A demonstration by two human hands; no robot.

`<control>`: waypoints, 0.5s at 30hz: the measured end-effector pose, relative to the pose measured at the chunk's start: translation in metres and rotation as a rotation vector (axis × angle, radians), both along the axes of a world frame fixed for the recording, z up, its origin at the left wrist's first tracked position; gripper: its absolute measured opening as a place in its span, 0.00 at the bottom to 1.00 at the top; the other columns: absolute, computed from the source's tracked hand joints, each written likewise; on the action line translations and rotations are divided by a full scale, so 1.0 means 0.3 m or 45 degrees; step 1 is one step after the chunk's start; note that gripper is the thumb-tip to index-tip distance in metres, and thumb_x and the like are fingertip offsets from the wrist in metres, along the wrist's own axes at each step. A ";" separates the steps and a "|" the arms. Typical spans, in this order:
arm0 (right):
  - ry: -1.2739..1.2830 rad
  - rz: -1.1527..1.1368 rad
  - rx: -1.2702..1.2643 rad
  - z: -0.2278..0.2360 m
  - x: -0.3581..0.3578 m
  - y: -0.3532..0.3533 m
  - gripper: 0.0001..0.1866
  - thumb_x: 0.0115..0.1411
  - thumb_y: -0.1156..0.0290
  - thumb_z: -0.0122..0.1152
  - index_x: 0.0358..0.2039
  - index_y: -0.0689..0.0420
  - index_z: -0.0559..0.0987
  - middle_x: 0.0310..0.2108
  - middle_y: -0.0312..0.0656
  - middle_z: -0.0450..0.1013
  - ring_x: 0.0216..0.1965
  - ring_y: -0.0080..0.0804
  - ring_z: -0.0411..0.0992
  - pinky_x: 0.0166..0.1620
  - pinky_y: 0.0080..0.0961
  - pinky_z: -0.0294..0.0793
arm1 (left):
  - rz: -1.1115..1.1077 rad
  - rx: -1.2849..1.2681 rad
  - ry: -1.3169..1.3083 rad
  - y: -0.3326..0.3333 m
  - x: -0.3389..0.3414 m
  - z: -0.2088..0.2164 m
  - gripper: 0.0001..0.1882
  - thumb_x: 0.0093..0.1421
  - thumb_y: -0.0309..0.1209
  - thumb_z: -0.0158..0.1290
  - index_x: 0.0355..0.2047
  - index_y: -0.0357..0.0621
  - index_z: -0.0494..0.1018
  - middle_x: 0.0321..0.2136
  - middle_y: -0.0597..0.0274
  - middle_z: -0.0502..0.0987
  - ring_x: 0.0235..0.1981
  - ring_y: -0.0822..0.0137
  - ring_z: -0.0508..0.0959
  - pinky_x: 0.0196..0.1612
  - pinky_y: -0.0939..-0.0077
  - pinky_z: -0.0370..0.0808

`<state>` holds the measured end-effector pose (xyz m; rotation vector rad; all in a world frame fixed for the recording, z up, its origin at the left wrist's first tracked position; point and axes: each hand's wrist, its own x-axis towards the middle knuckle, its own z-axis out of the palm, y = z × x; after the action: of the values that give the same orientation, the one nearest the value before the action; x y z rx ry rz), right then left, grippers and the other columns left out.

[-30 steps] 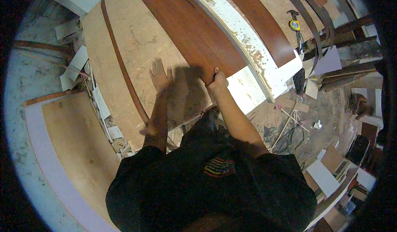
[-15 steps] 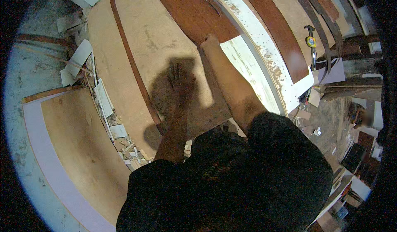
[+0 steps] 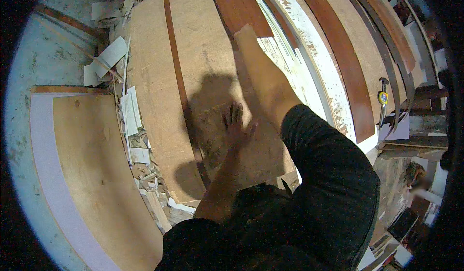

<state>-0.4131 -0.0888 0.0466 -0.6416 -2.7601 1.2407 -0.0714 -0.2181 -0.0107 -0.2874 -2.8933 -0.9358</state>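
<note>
A reddish-brown sheet (image 3: 237, 7) with wood grain lies lengthwise over a whitish, streaked board (image 3: 285, 73). My right hand (image 3: 246, 33) is at the sheet's left edge near its closer end, fingers closed on it; the fingertips are partly hidden. Bare of any object, my left hand (image 3: 236, 128) rests on or just above the tan board (image 3: 203, 44), fingers spread, in the shadow of my head and arm. Along that board, left of this hand, runs a thin dark brown strip (image 3: 175, 53).
To the right lie a white speckled strip (image 3: 316, 49), another brown strip (image 3: 338, 53) and a hammer (image 3: 383, 102) with a yellow tape measure (image 3: 383, 97). Offcuts (image 3: 140, 155) litter the floor at left, beside a panel with a lilac border (image 3: 46, 140).
The view has shifted. My left hand has come nearer to me, its fingers now spread. The brown sheet has shifted away, with more of the whitish board showing along its right side.
</note>
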 end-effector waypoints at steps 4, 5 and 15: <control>0.055 0.077 0.092 0.032 0.211 -0.047 0.19 0.57 0.71 0.61 0.47 0.65 0.75 0.46 0.63 0.77 0.49 0.60 0.77 0.54 0.47 0.75 | -0.035 0.282 0.270 0.013 0.023 0.042 0.43 0.64 0.53 0.52 0.71 0.38 0.56 0.71 0.45 0.57 0.73 0.44 0.53 0.72 0.38 0.42; 0.073 0.021 0.058 0.034 0.286 -0.049 0.22 0.56 0.71 0.61 0.51 0.66 0.74 0.49 0.65 0.75 0.51 0.60 0.75 0.55 0.47 0.75 | 0.033 0.209 0.127 0.017 0.034 0.051 0.39 0.67 0.50 0.49 0.69 0.35 0.58 0.69 0.43 0.60 0.72 0.45 0.56 0.72 0.39 0.44; 0.151 -0.864 -2.048 0.022 1.269 0.007 0.25 0.71 0.62 0.57 0.60 0.67 0.67 0.56 0.52 0.71 0.54 0.50 0.72 0.56 0.53 0.75 | 0.380 0.660 0.642 -0.025 0.054 -0.063 0.34 0.66 0.46 0.54 0.65 0.37 0.63 0.60 0.48 0.68 0.54 0.54 0.71 0.54 0.57 0.69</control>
<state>-0.0326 -0.0868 0.0531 -1.2126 -0.6944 2.7351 -0.0552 -0.2255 -0.0297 -0.0353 -2.0829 -1.2814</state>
